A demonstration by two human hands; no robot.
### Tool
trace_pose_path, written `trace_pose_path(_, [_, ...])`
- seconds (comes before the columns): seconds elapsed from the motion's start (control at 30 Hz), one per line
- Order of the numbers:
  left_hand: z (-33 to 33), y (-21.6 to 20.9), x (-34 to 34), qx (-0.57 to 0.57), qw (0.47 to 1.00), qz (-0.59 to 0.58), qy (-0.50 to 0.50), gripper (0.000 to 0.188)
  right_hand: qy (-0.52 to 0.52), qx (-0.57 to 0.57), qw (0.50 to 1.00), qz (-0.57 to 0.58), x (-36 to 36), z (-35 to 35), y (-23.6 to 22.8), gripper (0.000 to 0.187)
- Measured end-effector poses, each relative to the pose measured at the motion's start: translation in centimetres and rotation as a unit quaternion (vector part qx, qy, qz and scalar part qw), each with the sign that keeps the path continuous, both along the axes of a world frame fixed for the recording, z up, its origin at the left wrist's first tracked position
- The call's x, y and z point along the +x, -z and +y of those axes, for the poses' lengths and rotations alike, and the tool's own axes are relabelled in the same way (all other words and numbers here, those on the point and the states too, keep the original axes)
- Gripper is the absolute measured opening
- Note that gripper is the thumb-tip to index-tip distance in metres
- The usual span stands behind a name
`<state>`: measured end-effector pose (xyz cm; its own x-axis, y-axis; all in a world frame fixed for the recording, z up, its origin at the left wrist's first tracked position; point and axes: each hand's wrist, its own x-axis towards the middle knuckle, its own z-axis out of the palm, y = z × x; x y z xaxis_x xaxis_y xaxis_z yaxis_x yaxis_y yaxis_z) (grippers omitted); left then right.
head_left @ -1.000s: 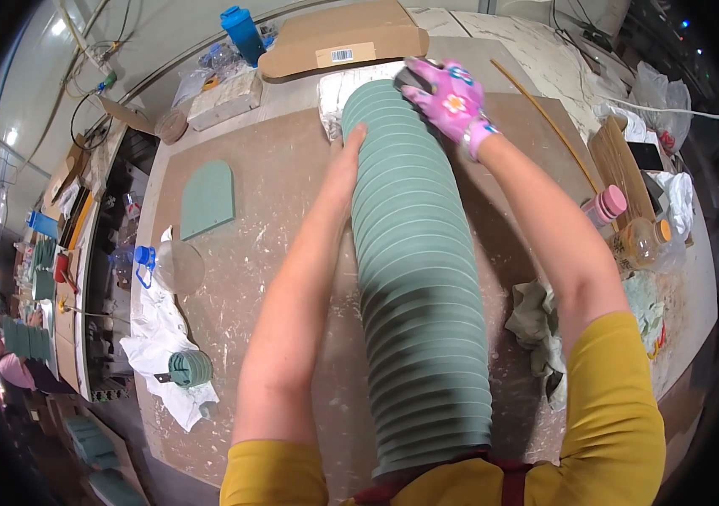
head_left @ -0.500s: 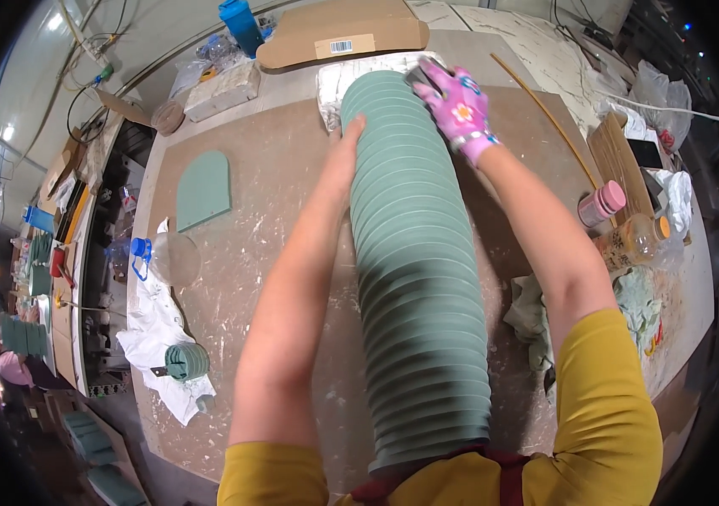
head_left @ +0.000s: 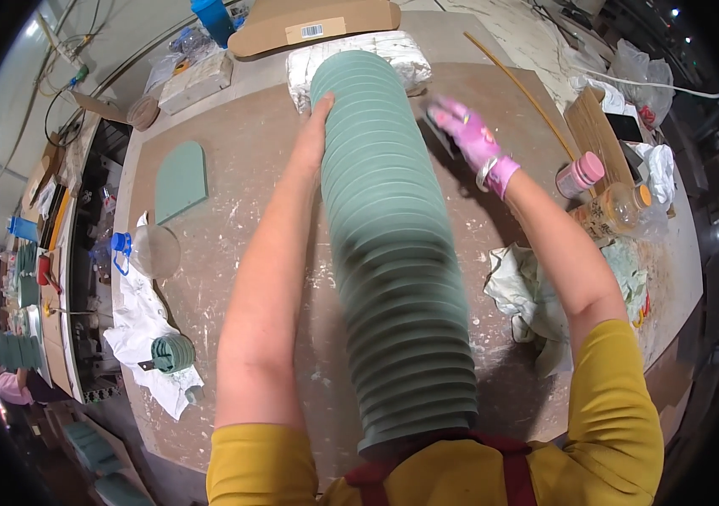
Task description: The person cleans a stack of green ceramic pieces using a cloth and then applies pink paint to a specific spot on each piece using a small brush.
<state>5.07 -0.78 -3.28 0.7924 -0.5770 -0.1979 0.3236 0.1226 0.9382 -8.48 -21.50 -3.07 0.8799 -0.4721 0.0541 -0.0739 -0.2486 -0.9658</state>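
Note:
A long row of green arched slabs point(head_left: 381, 177), pressed face to face, runs from my body to a white wrapped block point(head_left: 406, 57) at the far end. My bare left hand point(head_left: 316, 135) holds the row's far left side; its thumb shows on top and the other fingers are hidden. To the right of the row, apart from it, my right hand point(head_left: 471, 135) wears a pink flowered glove and is smeared by motion. A dark flat pad-like piece point(head_left: 438, 133) shows under its closed fingers. One loose green arched slab point(head_left: 181, 181) lies on the left of the table.
On the left are a clear jug point(head_left: 157, 251) and a green coil-like roll point(head_left: 174, 354) on white cloth. At right stand a pink-capped jar point(head_left: 581, 174) and a bottle point(head_left: 613, 211), near crumpled cloth point(head_left: 528, 295). A thin stick point(head_left: 524, 93) and cardboard box point(head_left: 317, 25) lie farther back.
My right hand has come off the row's far right edge and moved right and nearer, with the dark piece. My left hand stays on the row. The whole view has shifted slightly.

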Motion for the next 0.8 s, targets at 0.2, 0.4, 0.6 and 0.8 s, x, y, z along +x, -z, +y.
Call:
trace_pose_path(0.2, [-0.1,0.4,0.2,0.013,1.000,0.001,0.016,0.087,0.050,-0.343,0.937,-0.045,2.6,4.7,-3.9,0.055])
trace_pose_path(0.4, [0.1,1.8,1.2,0.016,1.000,-0.025,-0.007,0.089,0.074,-0.439,0.893,0.069,-3.4,-2.2,0.1,0.054])
trace_pose_path(0.6, [-0.8,2.1,1.2,-0.019,1.000,0.000,0.022,0.090,-0.046,-0.528,0.846,-0.056,6.5,4.6,-6.6,0.051])
trace_pose_path(0.8, [-0.2,1.5,0.3,0.021,0.999,-0.016,-0.024,0.092,-0.044,-0.429,0.897,-0.098,3.8,0.8,-3.4,0.046])
